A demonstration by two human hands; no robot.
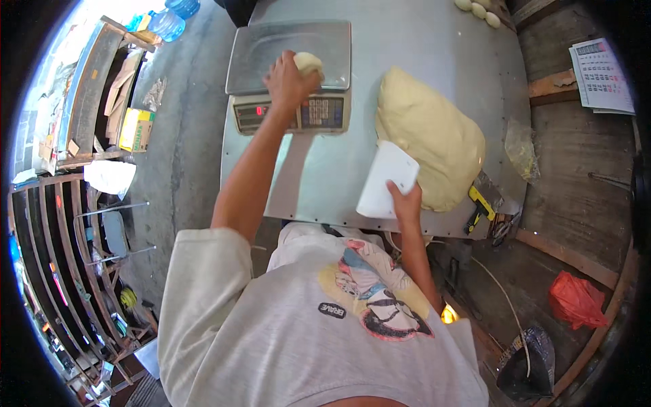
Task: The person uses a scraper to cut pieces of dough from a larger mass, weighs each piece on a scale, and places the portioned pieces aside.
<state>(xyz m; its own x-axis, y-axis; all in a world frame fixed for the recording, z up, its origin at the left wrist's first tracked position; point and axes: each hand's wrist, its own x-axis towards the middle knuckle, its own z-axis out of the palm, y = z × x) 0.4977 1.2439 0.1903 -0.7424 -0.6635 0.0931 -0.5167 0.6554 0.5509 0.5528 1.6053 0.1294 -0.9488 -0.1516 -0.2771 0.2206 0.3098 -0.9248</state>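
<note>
My left hand [291, 81] is over the pan of a digital weighing scale [241, 61], its fingers around a small lump of pale dough [308, 61]. Whether the lump touches the pan I cannot tell. Red digits glow on the scale's display, partly behind my wrist. In my right hand [408, 199] is a white plastic dough scraper [386, 175], gripped at its right edge. The scraper's upper corner meets the near left side of a big mass of yellowish dough [430, 135]. That mass lies on the metal-topped table [325, 193], right of the scale.
Beyond the dough's near right end lie a yellow-and-black tool with a broad blade [480, 206] and scissors [502, 229]. Several dough balls [478, 10] sit at the far right corner. A clear plastic bag [522, 150] is by the wooden wall [569, 152] at the right.
</note>
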